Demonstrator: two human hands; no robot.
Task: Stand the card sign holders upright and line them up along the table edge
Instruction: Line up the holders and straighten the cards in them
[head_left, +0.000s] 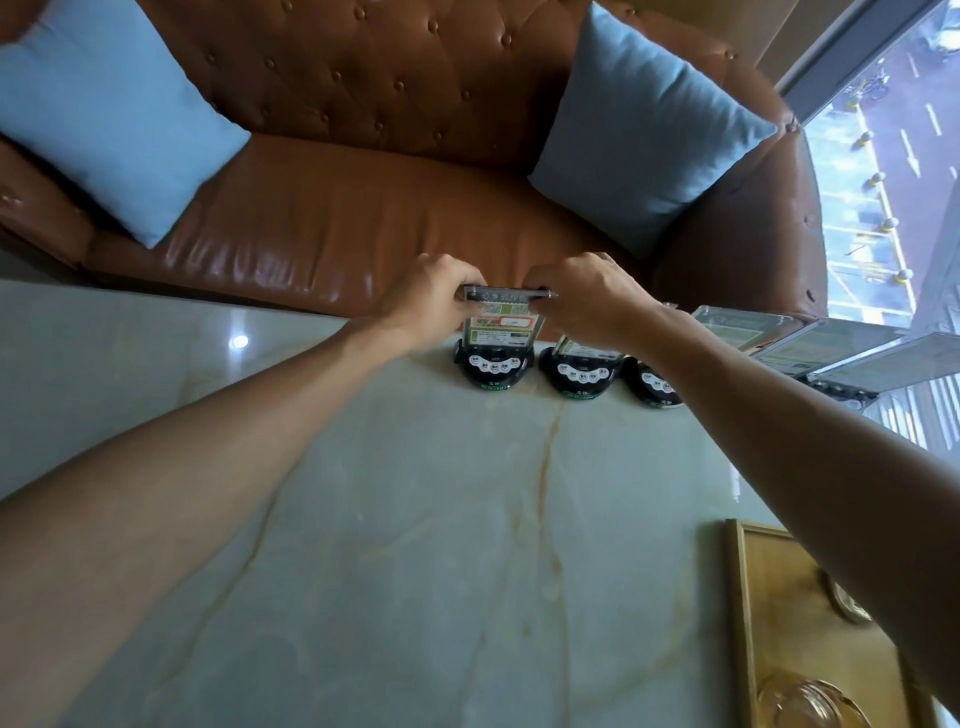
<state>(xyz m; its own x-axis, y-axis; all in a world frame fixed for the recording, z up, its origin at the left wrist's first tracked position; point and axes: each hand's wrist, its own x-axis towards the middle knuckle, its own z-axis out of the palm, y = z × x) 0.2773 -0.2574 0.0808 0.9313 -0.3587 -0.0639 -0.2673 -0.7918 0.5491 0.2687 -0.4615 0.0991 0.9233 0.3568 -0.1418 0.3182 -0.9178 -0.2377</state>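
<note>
Arms stretched forward — left hand (434, 296) and right hand (582, 299) each clamped on one upright card sign holder (501, 332).

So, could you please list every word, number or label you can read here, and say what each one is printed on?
Nothing can be read for certain.
Card in the sign holder gripped by the left hand and right hand: green and white print with a red-outlined box, too blurred.
Black bases: white button labels, too small.
Other clear holders to the right: green print, blurred.
</note>
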